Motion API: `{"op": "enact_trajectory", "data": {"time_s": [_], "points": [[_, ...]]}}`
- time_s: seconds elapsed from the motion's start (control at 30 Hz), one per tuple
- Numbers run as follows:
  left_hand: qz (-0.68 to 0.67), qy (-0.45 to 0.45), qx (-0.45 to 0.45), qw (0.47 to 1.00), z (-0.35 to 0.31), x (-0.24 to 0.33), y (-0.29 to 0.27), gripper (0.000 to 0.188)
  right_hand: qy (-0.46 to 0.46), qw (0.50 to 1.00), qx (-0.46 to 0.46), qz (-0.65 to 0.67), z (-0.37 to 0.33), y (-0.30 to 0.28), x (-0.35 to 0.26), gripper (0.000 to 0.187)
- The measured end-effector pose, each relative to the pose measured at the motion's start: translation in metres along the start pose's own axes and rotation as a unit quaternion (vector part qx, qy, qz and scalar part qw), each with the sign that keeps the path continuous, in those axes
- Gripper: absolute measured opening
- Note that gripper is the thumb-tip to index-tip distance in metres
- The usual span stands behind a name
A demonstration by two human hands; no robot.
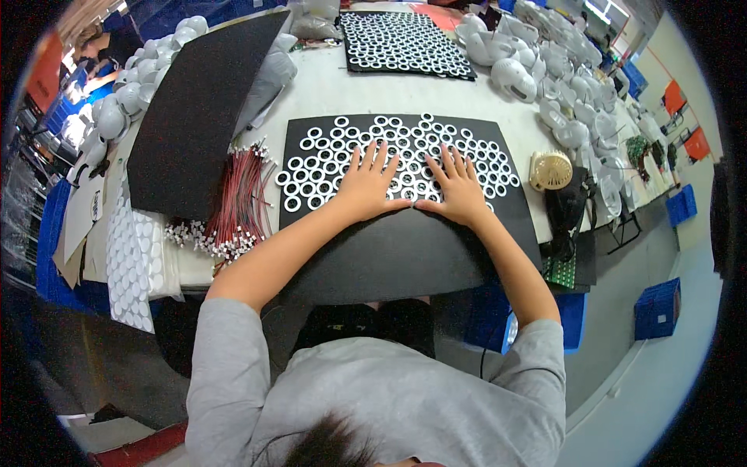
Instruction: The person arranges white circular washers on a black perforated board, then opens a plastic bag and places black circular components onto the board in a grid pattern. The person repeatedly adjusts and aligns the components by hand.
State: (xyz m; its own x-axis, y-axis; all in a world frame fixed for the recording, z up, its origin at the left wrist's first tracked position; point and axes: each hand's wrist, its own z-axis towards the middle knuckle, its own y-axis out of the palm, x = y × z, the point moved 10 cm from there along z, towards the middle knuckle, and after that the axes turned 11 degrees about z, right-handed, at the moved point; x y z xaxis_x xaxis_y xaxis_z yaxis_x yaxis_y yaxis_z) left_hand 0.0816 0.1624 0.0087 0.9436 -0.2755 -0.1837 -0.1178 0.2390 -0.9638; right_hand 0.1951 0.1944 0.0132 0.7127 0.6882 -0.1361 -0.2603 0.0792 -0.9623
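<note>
Grey short sleeves (229, 342) are nearest to my view, with two bare forearms reaching forward from them. Just short of the hands I see the bare part of a black mat (389, 253). Well left of it, a sheet of white discs (131, 268) hangs over the table edge.

On the mat, the left hand (367, 187) and the right hand (457, 189) lie palms down, fingers spread, thumb tips almost meeting. White rings (401, 154) with dark centres crowd around and between the fingers and on beyond them; I cannot tell how many the palms cover.

Left of the left hand lies a bundle of red wires (239, 198) with white connectors, beside a large black sheet (206, 117). Right of the right hand, off the mat, I make out a small yellowish fan (550, 170).

Farther out, straight beyond both hands, sits a second ring-covered mat (405, 44), with white housings (513, 80) heaped to its right.
</note>
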Motion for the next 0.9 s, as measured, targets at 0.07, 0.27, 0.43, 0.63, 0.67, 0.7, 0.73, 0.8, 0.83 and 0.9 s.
{"op": "enact_trajectory", "data": {"time_s": [0.07, 0.27, 0.43, 0.63, 0.67, 0.7, 0.73, 0.8, 0.83, 0.9], "points": [[-0.003, -0.013, -0.015, 1.0, 0.005, -0.005, 0.005, 0.089, 0.004, 1.0, -0.008, 0.008, 0.006, 0.0, 0.0, 0.091], [-0.005, -0.04, -0.03, 0.999, 0.01, -0.014, 0.009, 0.09, 0.008, 1.0, -0.001, 0.011, 0.016, 0.005, 0.002, 0.089], [-0.009, -0.052, 0.006, 0.999, 0.009, -0.019, -0.001, 0.089, 0.011, 0.999, -0.02, 0.023, 0.021, 0.005, 0.0, 0.087], [-0.141, -0.096, -0.045, 0.984, 0.01, -0.057, 0.007, 0.092, 0.037, 0.992, -0.003, 0.117, 0.047, -0.008, 0.013, 0.081], [-0.165, -0.108, -0.029, 0.98, 0.01, -0.069, 0.006, 0.094, 0.037, 0.989, 0.017, 0.14, 0.056, -0.012, 0.016, 0.078], [-0.147, -0.127, -0.028, 0.981, 0.014, -0.082, 0.009, 0.093, 0.035, 0.987, 0.037, 0.15, 0.064, -0.012, 0.021, 0.074], [-0.16, -0.162, -0.053, 0.972, 0.014, -0.095, 0.012, 0.091, 0.048, 0.985, 0.046, 0.16, 0.074, -0.013, 0.023, 0.071], [-0.125, -0.198, -0.055, 0.971, 0.01, -0.114, 0.017, 0.09, 0.042, 0.989, 0.048, 0.131, 0.095, -0.002, 0.026, 0.072], [-0.089, -0.207, -0.075, 0.971, 0.009, -0.118, 0.015, 0.088, 0.051, 0.992, 0.029, 0.109, 0.107, 0.008, 0.026, 0.072], [-0.055, -0.208, -0.043, 0.976, 0.01, -0.125, 0.023, 0.084, 0.049, 0.995, -0.008, 0.09, 0.123, 0.024, 0.021, 0.073]]}}
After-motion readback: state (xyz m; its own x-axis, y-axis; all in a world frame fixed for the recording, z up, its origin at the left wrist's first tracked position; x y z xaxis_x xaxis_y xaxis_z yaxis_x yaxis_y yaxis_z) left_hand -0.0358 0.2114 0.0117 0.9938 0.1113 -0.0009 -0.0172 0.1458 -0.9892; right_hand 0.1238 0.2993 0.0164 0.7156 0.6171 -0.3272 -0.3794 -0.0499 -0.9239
